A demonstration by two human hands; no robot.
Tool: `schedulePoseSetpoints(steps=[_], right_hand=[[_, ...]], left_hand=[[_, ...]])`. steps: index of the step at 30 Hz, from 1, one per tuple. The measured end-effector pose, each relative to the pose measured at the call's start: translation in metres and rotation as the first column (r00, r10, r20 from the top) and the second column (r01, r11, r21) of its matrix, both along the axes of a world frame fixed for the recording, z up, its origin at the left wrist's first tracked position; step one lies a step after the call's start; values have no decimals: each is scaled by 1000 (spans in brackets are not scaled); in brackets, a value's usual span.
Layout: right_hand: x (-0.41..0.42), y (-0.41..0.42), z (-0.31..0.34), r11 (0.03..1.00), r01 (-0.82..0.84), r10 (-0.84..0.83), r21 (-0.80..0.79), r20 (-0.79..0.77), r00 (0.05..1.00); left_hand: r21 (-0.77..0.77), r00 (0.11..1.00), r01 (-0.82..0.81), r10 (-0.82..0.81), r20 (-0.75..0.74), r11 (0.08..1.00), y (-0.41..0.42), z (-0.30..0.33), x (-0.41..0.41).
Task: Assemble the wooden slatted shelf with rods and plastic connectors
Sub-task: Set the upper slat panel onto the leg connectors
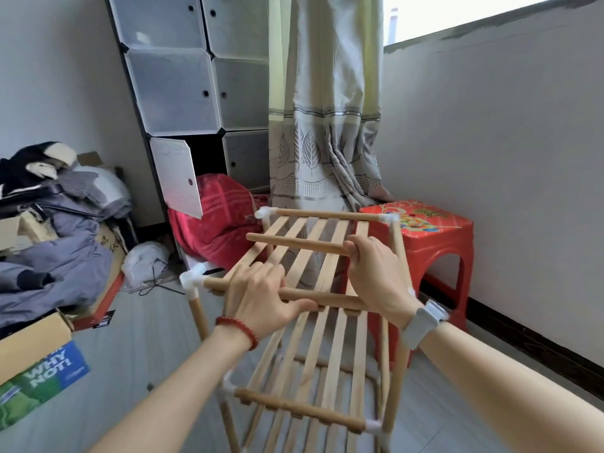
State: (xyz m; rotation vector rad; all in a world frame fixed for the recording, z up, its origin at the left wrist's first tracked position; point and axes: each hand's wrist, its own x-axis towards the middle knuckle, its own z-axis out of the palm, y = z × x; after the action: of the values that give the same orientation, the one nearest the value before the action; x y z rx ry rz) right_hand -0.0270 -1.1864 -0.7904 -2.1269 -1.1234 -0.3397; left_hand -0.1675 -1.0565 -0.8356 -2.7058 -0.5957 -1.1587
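Cabinet (183, 93): bottom door open, inside dark.
Shelf (313, 322): pale slats, white corner connectors (192, 279), standing beside red stool (434, 237).
Left hand (261, 299): fingers curled round front rod (330, 297).
Right hand (376, 273): grips loose rod (294, 244).

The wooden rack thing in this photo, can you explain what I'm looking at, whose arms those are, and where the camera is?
There is no machine here. The one picture comes from a camera worn on a person's head, looking forward and down, so the two arms are the wearer's own.

The wooden shelf stands on the floor, partly built: slats, round rods and white plastic connectors at the corners.

The left hand, with a red bead bracelet, grips the front rod of the top level. The right hand, with a pale watch at the wrist, holds a loose rod by one end; its other end is free.

Around it are a red plastic stool, a curtain, plastic cube cabinets and a pile of clothes.
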Motion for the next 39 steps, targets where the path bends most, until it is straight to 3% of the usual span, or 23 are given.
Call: schedulePoseSetpoints(steps=[3, 6, 8, 11, 12, 14, 16, 19, 22, 26, 30, 39], right_hand=[[8, -4, -6, 999, -5, 9, 36, -100, 995], [21, -10, -16, 988, -18, 50, 152, -211, 976], [29, -13, -20, 974, -24, 80, 227, -241, 967], [39, -18, -18, 949, -83, 161, 304, -243, 957], [38, -19, -15, 937, -126, 213, 327, -245, 946], [30, -14, -8, 890, -254, 360, 378, -243, 901], [16, -3, -4, 838, -354, 471, 414, -225, 853], [-12, 21, -1, 822, -357, 504, 445, -272, 820], [-42, 47, 0, 929, -292, 349, 227, -271, 897], [-96, 83, -16, 928, -331, 335, -171, -5, 942], [-122, 93, -37, 944, -276, 315, -180, 244, 917], [-115, 87, -40, 888, -428, 460, -168, 282, 842]], left_hand=[[9, 994, -92, 93, -55, 996, -31, 4, 27], [-49, 927, -268, 243, -285, 962, -62, 24, 53], [-97, 893, -314, 259, -367, 945, -69, 37, 62], [-149, 959, -201, 164, -229, 968, -54, 46, 46], [-87, 984, -135, 124, -125, 987, -45, 47, 38], [64, 994, -91, 95, -61, 994, -16, 49, 24], [128, 978, -86, 108, -177, 988, 7, 58, 11], [80, 939, -152, 169, -299, 985, 33, 66, -13], [36, 925, -331, 332, -184, 943, 53, 67, -45], [-144, 862, -506, 491, -125, 851, 80, 58, -83], [-262, 843, -535, 525, -114, 803, 85, 36, -119], [-344, 851, -517, 514, -108, 784, 70, 8, -157]])
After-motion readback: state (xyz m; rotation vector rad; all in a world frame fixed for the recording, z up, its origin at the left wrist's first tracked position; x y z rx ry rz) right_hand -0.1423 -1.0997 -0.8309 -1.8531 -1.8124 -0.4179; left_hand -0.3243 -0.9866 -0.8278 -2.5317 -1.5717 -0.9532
